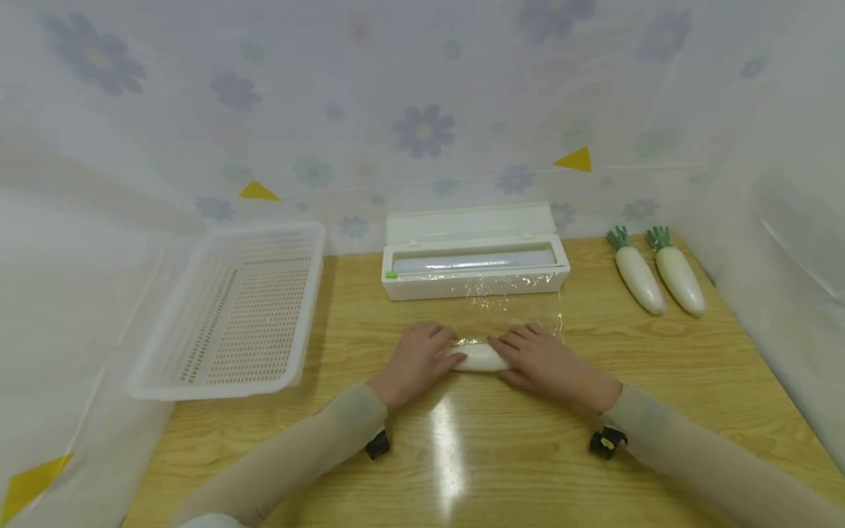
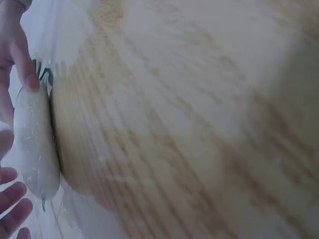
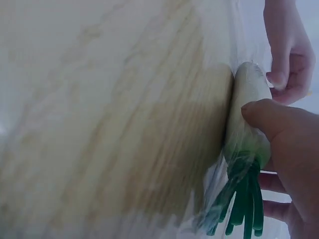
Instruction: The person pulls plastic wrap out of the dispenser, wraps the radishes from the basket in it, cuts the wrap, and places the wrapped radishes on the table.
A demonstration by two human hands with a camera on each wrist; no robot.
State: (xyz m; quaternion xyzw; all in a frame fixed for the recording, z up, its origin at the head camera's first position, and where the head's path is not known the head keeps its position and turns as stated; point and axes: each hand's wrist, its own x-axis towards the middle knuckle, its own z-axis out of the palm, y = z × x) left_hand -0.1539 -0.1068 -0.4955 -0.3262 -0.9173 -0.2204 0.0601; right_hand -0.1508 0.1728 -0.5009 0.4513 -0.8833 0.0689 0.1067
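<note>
A white radish (image 1: 483,358) lies crosswise on the table with clear plastic wrap (image 1: 491,312) about it, and the film stretches back to the box. My right hand (image 1: 544,363) grips the radish's leafy end; in the right wrist view its thumb lies over the white body (image 3: 249,89) above the green leaves (image 3: 244,194). At the opposite, tapered end is my left hand (image 1: 419,359), its thumb touching the radish in the head view. The left wrist view shows the left fingers (image 2: 15,199) spread beside the radish tip (image 2: 44,191).
Behind the hands stands an open white wrap box (image 1: 475,284) with a film roll (image 1: 475,261) inside. A white plastic basket (image 1: 300,323) is at the left. Two more radishes (image 1: 639,279) lie at the back right. Flowered sheeting (image 1: 422,132) surrounds the wooden table (image 1: 528,469).
</note>
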